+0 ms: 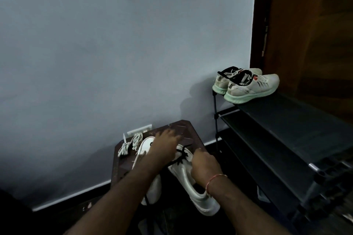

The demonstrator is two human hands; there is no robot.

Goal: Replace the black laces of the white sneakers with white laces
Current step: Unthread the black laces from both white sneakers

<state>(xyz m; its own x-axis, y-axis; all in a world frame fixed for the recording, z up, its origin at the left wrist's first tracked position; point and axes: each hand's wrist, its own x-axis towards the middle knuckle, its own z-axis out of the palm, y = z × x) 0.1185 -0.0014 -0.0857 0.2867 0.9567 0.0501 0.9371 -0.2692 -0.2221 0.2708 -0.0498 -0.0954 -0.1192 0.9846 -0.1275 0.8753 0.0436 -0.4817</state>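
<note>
White sneakers (pixel 200 196) lie side by side on the small dark desk (pixel 191 129). Judged light and soft-uppered; best steadied by heel or sidewall. Black laces (pixel 181 155), limp, sit threaded in the right-hand shoe. Left hand (pixel 166 140) spreads flat near the toes. Right hand (pixel 203 164) curls over the lacing, grip not discernible. White laces (pixel 129 144) lie bundled at the desk's left. Shoe rack (pixel 277 120) holds another pair (pixel 248 84) on its top shelf.

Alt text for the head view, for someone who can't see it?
A person's right hand grips a black-laced white sneaker on a dark stool; the left hand reaches over the other sneaker. White laces lie alongside.
</note>
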